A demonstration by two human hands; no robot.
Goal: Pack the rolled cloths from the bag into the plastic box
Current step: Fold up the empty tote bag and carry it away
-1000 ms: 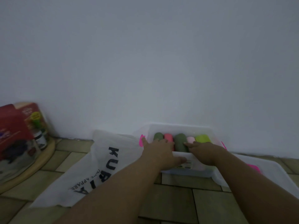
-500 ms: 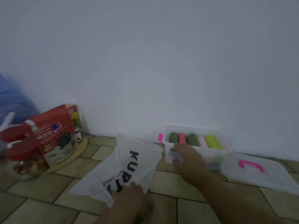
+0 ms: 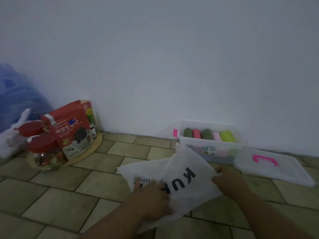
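Both hands have left the plastic box [image 3: 212, 150]: the left hand [image 3: 151, 195] now presses the bag [image 3: 186, 171], and the right hand [image 3: 226, 178] holds its edge.

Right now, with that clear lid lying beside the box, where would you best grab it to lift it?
By the pink handle on top, coming from above. The lid lies roughly flat on the floor, right of the plastic box, handle side up and uncovered, so fingers could probably hook under it. The right hand grips the bag; the left hand rests on it.
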